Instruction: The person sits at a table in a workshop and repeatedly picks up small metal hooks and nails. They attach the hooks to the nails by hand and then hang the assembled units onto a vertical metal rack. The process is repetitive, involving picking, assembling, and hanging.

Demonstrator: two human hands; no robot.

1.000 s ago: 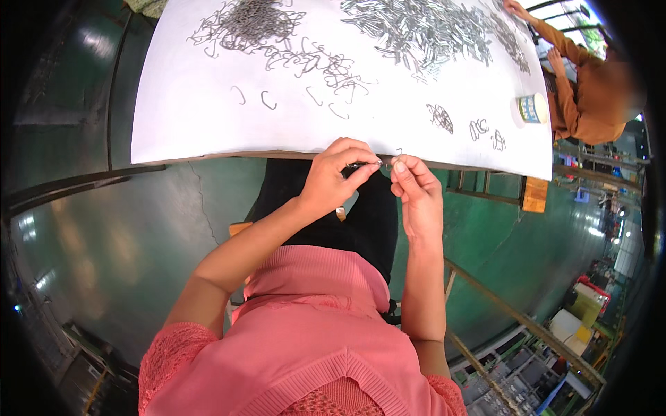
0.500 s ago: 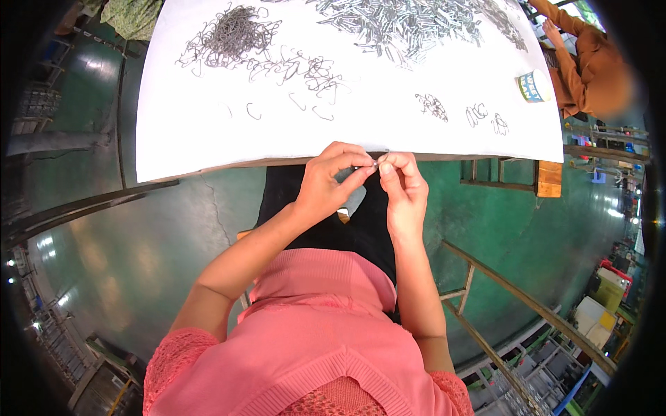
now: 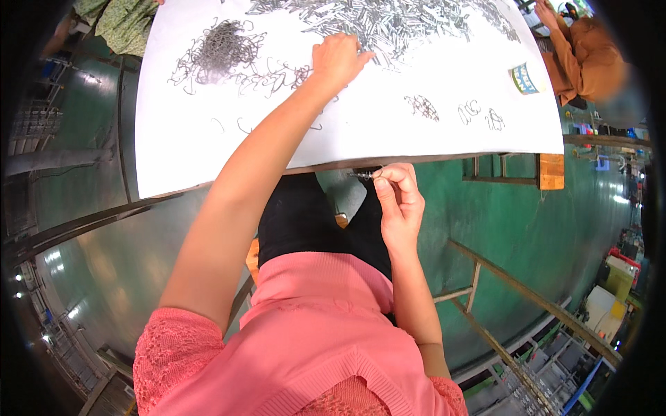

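Observation:
My left hand is stretched over the table, at the near edge of a wide pile of small, narrow grey metal pieces. Its thumb and forefinger are apart, and I make out nothing between them; the other fingers curl under. Just below the table edge, above my lap, my right hand pinches a thin wire hook between thumb and forefinger. Small dark metal bits appear to be strung on it, too small to make out fully. Dark bent wire hooks lie heaped left of my left hand, with loose ones trailing toward it.
The white tabletop also bears small clusters of wire loops on the right and a labelled can near the right edge. A person in brown sits beyond that edge. Wooden frame rails stand at my right.
My left hand has left my right hand and reached forward to the metal pieces. The right hand stays below the table edge, still pinching, slightly lower. My view has shifted a little.

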